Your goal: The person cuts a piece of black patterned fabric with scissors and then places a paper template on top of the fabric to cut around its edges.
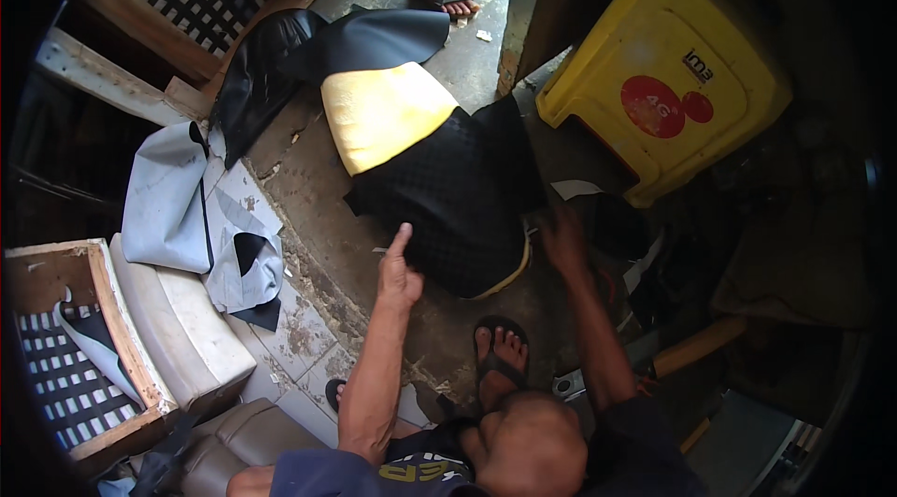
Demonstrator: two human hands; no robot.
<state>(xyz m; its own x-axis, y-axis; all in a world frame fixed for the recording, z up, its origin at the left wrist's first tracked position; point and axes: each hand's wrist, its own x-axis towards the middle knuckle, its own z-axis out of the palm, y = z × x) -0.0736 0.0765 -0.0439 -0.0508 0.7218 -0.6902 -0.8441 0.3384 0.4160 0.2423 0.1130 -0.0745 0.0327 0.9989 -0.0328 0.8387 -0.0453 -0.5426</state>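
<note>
Left hand [400, 275]: mine, forefinger out, gripping nothing, at the black quilted cushion cover [448, 193] near edge.
Right hand [563, 240]: blurred beside that cover; grip unclear.

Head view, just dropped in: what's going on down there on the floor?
A person sits low on the concrete floor over a foam seat cushion, its yellow foam bare at the far end and a black quilted cover over the near end. The left hand rests at the cover's near edge, forefinger pointing up. The right hand, blurred, is at the cover's right edge. Loose grey and black upholstery pieces lie to the left, and a yellow plastic stool lies tipped to the right.
</note>
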